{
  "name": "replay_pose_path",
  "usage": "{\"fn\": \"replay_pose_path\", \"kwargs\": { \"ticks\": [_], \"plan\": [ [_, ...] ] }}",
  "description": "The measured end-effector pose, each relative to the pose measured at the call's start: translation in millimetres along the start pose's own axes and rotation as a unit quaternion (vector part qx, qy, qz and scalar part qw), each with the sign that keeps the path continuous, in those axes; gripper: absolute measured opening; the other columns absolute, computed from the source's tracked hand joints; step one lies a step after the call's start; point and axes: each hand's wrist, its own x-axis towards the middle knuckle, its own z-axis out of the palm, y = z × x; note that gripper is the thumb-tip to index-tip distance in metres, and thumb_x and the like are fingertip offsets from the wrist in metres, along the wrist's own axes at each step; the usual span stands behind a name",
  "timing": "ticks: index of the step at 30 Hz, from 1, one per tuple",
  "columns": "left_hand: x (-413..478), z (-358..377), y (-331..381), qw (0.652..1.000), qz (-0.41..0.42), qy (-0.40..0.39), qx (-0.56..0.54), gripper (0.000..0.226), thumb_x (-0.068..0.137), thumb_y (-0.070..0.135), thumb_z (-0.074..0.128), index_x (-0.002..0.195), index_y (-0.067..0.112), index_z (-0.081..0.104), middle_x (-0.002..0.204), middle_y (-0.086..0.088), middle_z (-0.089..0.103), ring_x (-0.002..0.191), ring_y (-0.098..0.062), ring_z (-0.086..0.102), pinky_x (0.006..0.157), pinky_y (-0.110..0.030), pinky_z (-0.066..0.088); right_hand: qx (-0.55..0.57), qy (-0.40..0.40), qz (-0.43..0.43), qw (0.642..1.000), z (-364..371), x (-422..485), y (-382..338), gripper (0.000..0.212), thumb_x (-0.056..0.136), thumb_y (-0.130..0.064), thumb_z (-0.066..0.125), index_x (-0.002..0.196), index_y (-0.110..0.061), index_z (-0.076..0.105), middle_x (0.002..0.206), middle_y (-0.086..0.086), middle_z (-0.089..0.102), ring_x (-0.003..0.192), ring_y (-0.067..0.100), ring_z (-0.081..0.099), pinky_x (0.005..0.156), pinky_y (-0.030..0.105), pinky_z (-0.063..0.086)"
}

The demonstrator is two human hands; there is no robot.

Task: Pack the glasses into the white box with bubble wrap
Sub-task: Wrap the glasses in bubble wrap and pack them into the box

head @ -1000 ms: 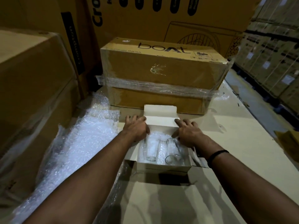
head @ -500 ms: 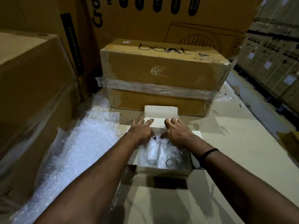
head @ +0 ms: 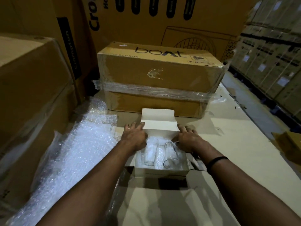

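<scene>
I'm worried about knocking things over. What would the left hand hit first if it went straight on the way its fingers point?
Most likely the white box's open lid: the left hand points forward and slightly right, fingertips at its edge. Depth is unclear.

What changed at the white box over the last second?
Both hands slid together over the lid, then apart again; the left hand and right hand now lie flat beside it. Nothing was gripped or released. The glasses, bubble wrap and white box stayed put, lid open.
</scene>
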Motion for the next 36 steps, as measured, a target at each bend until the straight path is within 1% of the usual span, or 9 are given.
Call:
{"fn": "replay_pose_path", "kwargs": {
  "ticks": [6,10,14,18,23,26,31,34,36],
  "plan": [
    [-33.0,5.4,-11.2,0.985,-0.037,0.098,-0.139,0.042,0.088,0.035,0.06,0.129,0.041,0.056,0.161,0.0,0.02,0.147,-0.026,0.008,0.116,-0.05,0.009,0.101,0.1,-0.005,0.99,0.7,-28.3,12.8,0.037,0.093,-0.044,0.054,0.13,-0.047,0.054,0.162,0.008,0.009,0.147,0.031,0.013,0.118,0.047,0.018],
    [-68.5,19.8,-7.2,0.968,-0.141,0.048,-0.204,0.066,0.086,0.052,0.062,0.145,0.042,0.034,0.163,-0.003,0.005,0.145,-0.036,0.01,0.11,-0.055,0.026,0.199,0.114,0.057,0.972,20.9,-50.9,18.5,0.045,0.087,-0.044,0.061,0.132,-0.042,0.054,0.158,0.011,0.023,0.137,0.029,0.038,0.109,0.038,0.037],
    [-85.7,39.3,3.6,0.945,-0.155,0.054,-0.282,0.083,0.083,0.031,0.067,0.151,0.04,0.02,0.163,-0.008,0.0,0.135,-0.038,0.038,0.101,-0.043,0.045,0.309,0.107,0.099,0.94,50.4,-65.3,3.5,0.062,0.083,-0.025,0.062,0.141,-0.033,0.045,0.153,0.014,0.023,0.129,0.031,0.047,0.106,0.035,0.041],
    [-93.2,41.2,3.9,0.933,-0.141,0.086,-0.319,0.082,0.081,0.022,0.061,0.152,0.037,0.023,0.163,-0.011,0.007,0.135,-0.035,0.041,0.098,-0.037,0.046,0.37,0.168,0.108,0.907,61.3,-71.5,-6.4,0.061,0.075,-0.03,0.055,0.136,-0.033,0.053,0.144,0.016,0.04,0.122,0.033,0.053,0.1,0.037,0.046],
    [-114.6,44.9,10.1,0.91,-0.138,0.095,-0.379,0.078,0.082,0.019,0.063,0.151,0.034,0.03,0.162,-0.008,0.009,0.142,-0.029,0.031,0.105,-0.032,0.037,0.363,0.19,0.098,0.907,73.2,-92.5,-8.7,0.054,0.082,-0.025,0.055,0.135,-0.028,0.056,0.144,0.015,0.042,0.128,0.029,0.049,0.099,0.037,0.047],
    [-125.8,53.0,17.5,0.911,-0.123,0.085,-0.385,0.078,0.085,0.019,0.061,0.152,0.035,0.026,0.163,-0.007,0.004,0.146,-0.027,0.025,0.107,-0.03,0.034,0.357,0.203,0.11,0.905,83.8,-101.8,-10.4,0.053,0.083,-0.025,0.055,0.136,-0.029,0.055,0.148,0.012,0.039,0.127,0.029,0.05,0.1,0.036,0.046],
    [-126.6,55.8,18.3,0.908,-0.107,0.084,-0.396,0.076,0.087,0.019,0.058,0.153,0.034,0.024,0.163,-0.008,0.008,0.147,-0.025,0.02,0.109,-0.031,0.031,0.346,0.225,0.121,0.903,87.1,-105.7,-15.5,0.052,0.086,-0.019,0.057,0.137,-0.027,0.054,0.15,0.012,0.038,0.13,0.029,0.048,0.101,0.032,0.042],
    [-127.3,58.3,14.4,0.916,-0.095,0.088,-0.379,0.07,0.093,0.033,0.059,0.153,0.033,0.024,0.163,-0.01,0.006,0.147,-0.028,0.02,0.111,-0.033,0.029,0.321,0.195,0.131,0.917,82.1,-108.2,-17.2,0.053,0.088,-0.025,0.055,0.14,-0.032,0.049,0.152,0.012,0.035,0.126,0.033,0.05,0.1,0.036,0.043],
    [-134.3,57.4,12.0,0.914,-0.092,0.122,-0.376,0.067,0.093,0.049,0.056,0.151,0.031,0.03,0.163,-0.009,0.01,0.145,-0.03,0.025,0.113,-0.036,0.029,0.206,0.232,0.152,0.938,75.8,-117.7,-22.4,0.051,0.089,-0.033,0.054,0.139,-0.032,0.049,0.152,0.014,0.035,0.127,0.039,0.046,0.1,0.044,0.041]
  ]
}}
